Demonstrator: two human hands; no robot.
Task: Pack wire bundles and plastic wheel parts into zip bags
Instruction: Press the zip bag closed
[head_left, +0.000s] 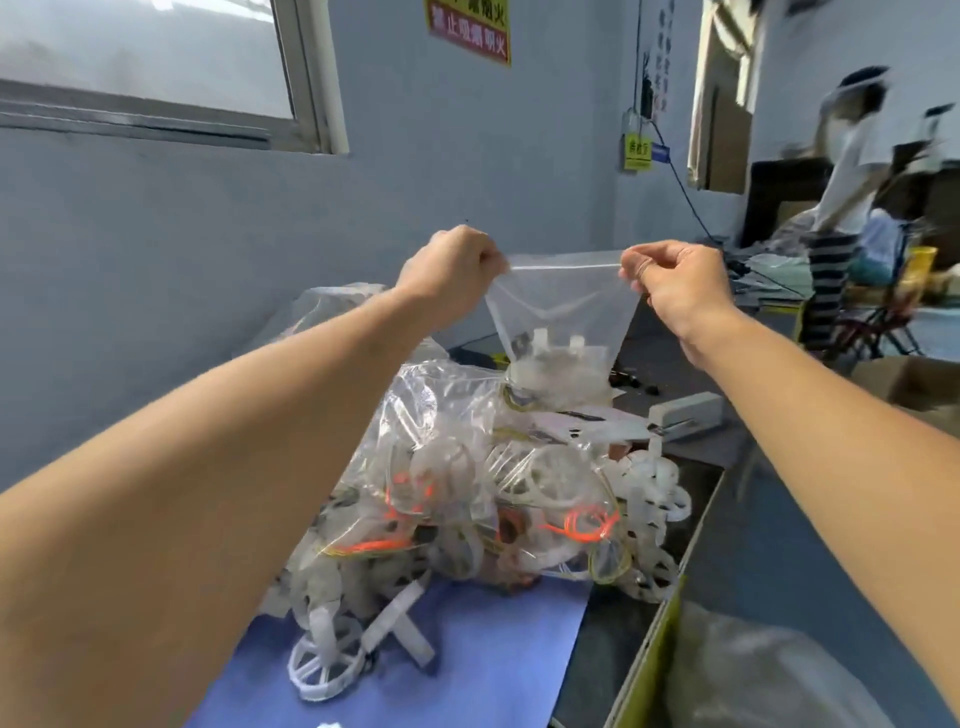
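Observation:
A clear zip bag (563, 306) hangs in the air in front of me, stretched flat along its top strip. My left hand (452, 270) pinches its left top corner and my right hand (675, 280) pinches its right top corner. White plastic wheel parts (558, 369) sit in the bag's bottom. Below on the table lies a heap of filled clear bags (467, 488) holding white wheels and orange wire bundles (582, 522). Loose white wheel parts (332, 660) lie on a blue sheet (493, 654).
A cardboard box edge (649, 649) with a plastic liner stands at the lower right. A small white device (685, 410) sits on the dark table behind the heap. A person stands far right by other benches. A grey wall and window are on the left.

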